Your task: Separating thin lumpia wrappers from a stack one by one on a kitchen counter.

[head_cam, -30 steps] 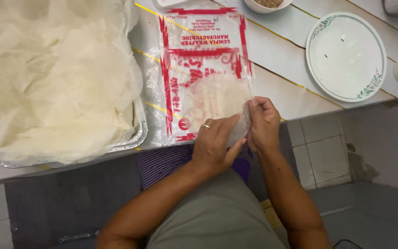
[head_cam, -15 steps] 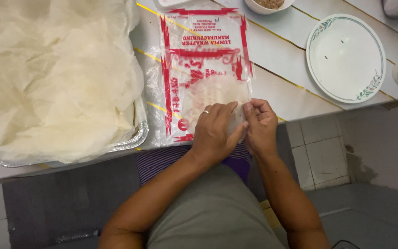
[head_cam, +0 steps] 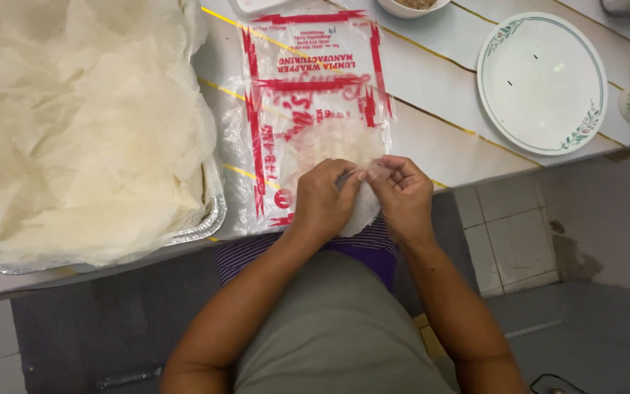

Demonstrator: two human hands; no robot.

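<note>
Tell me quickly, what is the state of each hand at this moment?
Left hand: closed, pinching the edge of the wrapper stack.
Right hand: closed, pinching the same edge beside it.

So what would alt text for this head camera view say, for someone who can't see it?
Seen from above, a left hand and right hand pinch a thin round wrapper at the table's edge, over a clear red-printed plastic bag. A foil tray heaped with separated wrappers sits left; an empty plate right.
</note>
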